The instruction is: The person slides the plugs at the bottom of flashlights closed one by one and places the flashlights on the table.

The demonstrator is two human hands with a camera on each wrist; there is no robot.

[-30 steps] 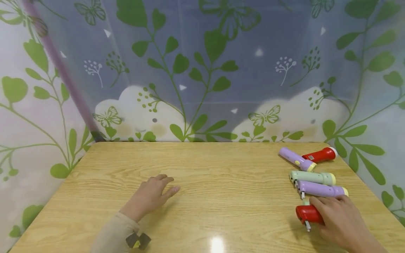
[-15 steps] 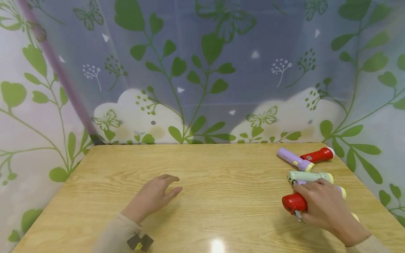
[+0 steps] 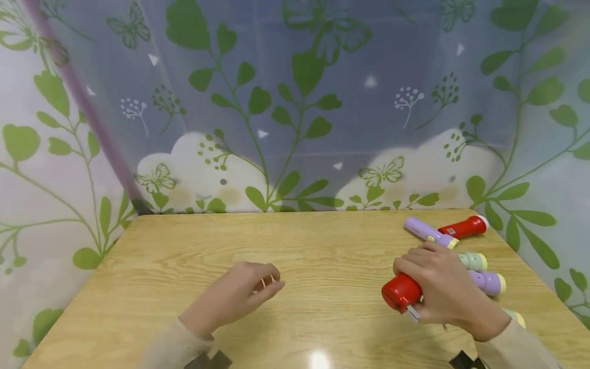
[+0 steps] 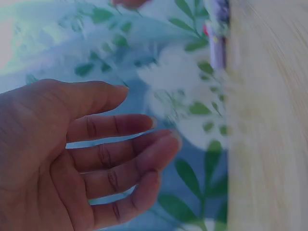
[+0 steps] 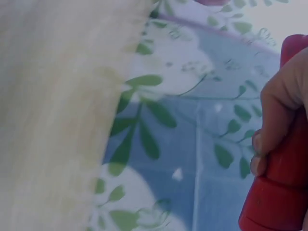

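A red flashlight (image 3: 400, 293) is gripped in my right hand (image 3: 440, 284), raised over the right part of the table. A metal plug (image 3: 412, 312) sticks out from its near end. The right wrist view shows fingers and thumb wrapped round the red barrel (image 5: 284, 195), part of which the hand covers. My left hand (image 3: 237, 293) is held above the table left of centre, holding nothing. In the left wrist view its fingers (image 4: 122, 159) are loosely bent, with the thumb apart from them.
On the wooden table (image 3: 295, 241), at the right, lie a purple flashlight (image 3: 420, 228) against another red flashlight (image 3: 465, 226). Nearer are a green flashlight (image 3: 475, 261) and a second purple one (image 3: 490, 283), both partly behind my right hand. Another yellow-rimmed end (image 3: 516, 318) shows beside the forearm. Patterned curtains (image 3: 299, 128) surround the table.
My right hand has lifted the red flashlight from the right side and carried it left and slightly away from me. My left hand has moved a little right, its fingers bending more.
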